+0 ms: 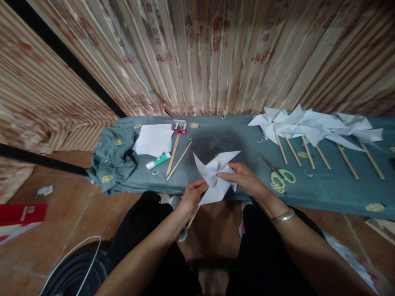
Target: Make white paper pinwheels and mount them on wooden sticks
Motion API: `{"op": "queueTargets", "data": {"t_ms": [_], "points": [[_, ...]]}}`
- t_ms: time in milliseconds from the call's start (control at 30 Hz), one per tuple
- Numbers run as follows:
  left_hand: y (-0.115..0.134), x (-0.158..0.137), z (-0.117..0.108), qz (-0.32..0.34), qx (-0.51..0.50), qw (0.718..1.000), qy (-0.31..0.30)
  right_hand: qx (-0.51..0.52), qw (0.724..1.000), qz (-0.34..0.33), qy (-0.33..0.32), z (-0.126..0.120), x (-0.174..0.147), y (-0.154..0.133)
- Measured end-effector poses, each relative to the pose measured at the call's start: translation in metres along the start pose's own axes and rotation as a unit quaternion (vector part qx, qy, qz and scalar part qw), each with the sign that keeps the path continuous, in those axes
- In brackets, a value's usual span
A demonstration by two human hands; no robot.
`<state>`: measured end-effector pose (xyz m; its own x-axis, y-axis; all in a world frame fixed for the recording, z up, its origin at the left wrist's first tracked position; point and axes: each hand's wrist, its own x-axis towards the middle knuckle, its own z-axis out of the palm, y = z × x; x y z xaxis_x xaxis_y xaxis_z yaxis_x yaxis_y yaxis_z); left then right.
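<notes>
A white paper pinwheel [212, 174] is held between my two hands, over the near edge of the cloth-covered bench. My left hand [194, 193] is closed at its lower left, where a thin wooden stick [193, 218] slants down below the hand. My right hand [239, 176] pinches the pinwheel from the right, its thumb pressed near the centre. Whether a pin sits under that thumb is hidden. Green-handled scissors [279, 174] lie to the right of my right hand, blades pointing up and left.
On the bench's grey-green cloth [228, 135], several pinwheels on sticks [308, 123] lie at the right. At the left are white paper sheets [154, 139], a glue stick [158, 160], loose wooden sticks [179, 160] and a small red box of pins [180, 126]. A patterned curtain [210, 57] hangs behind.
</notes>
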<state>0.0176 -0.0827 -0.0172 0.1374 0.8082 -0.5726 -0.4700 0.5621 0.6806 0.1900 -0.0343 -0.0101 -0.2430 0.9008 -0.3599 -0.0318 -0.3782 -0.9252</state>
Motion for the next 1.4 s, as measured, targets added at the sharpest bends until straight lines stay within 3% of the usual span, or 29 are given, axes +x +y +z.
{"op": "queueTargets", "data": {"t_ms": [300,700,967,1400], "points": [[-0.007,-0.033,-0.031,-0.017,0.039,0.999,0.024,-0.027,0.999,-0.004,-0.018,-0.007,0.006,-0.003],[-0.046,-0.040,-0.039,0.002,-0.043,0.999,0.025,-0.204,0.972,0.003,-0.114,0.003,0.034,-0.009],[-0.053,-0.029,-0.034,-0.008,-0.103,0.994,0.024,-0.340,0.931,0.003,-0.131,0.005,0.063,-0.019],[-0.055,-0.031,-0.028,-0.043,-0.154,0.987,0.025,-0.505,0.847,-0.013,-0.164,0.014,0.073,-0.035]]}}
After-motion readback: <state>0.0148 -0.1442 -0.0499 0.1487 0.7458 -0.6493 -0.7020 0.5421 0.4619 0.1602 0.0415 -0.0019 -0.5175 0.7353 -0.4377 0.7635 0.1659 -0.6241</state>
